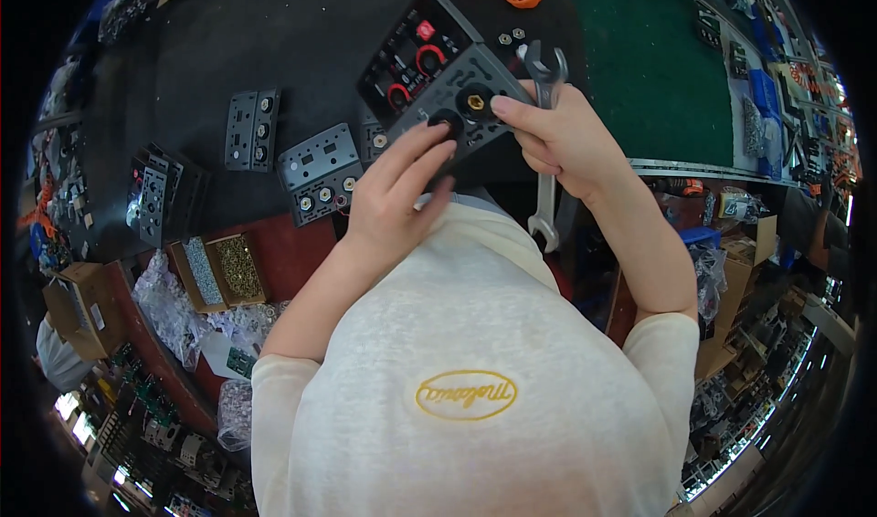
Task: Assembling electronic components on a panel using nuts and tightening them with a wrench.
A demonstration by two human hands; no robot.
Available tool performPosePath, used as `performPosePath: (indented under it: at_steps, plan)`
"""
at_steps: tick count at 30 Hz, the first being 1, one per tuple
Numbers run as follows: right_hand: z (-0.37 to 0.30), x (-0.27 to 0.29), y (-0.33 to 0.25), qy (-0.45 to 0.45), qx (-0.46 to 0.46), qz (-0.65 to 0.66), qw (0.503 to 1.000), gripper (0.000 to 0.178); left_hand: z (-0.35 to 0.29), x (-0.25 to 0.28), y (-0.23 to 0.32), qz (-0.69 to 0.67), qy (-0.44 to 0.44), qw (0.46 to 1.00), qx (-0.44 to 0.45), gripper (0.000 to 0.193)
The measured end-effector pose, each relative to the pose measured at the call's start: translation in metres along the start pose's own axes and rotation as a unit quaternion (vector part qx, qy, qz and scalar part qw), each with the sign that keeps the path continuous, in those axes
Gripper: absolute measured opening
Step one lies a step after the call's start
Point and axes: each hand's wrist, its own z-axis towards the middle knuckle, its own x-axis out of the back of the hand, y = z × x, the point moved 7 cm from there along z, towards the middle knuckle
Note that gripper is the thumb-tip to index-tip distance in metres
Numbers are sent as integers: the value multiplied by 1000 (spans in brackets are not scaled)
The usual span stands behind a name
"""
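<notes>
Above the near side of the bench [320, 51], a dark metal box [443, 83] is being held up and tilted, its metal face turned toward the body, probably so the round fittings can be reached. By the right hand [562, 133] it is gripped at the corner, fingers closed, thumb pressed beside the brass nut [476, 102]. And look, a double-ended wrench [545, 188] is clasped in that same hand too, upright past the palm; it may be parked there so that it need not be put down! Over to the left hand [388, 197]: fingers loosely spread, thumb held apart, fingertips brought to the lower fitting; whether anything small is pinched there cannot be told. Beyond, loose nuts [505, 39] are laid close by, presumably for easy reach.
</notes>
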Motion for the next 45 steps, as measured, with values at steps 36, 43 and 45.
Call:
performPosePath:
  at_steps: [36, 43, 45]
  plan:
    - [-32, -32, 3, -110, 236, -672, 693, 70, -56, -37, -41, -593, -20, 601, 535, 33]
    - [-33, -49, 9, -101, 336, -699, 623, 50, -58, -36, -41, -598, -27, 597, 534, 36]
    - [-30, -52, 10, -99, 346, -717, 597, 48, -58, -35, -39, -597, -27, 599, 533, 36]
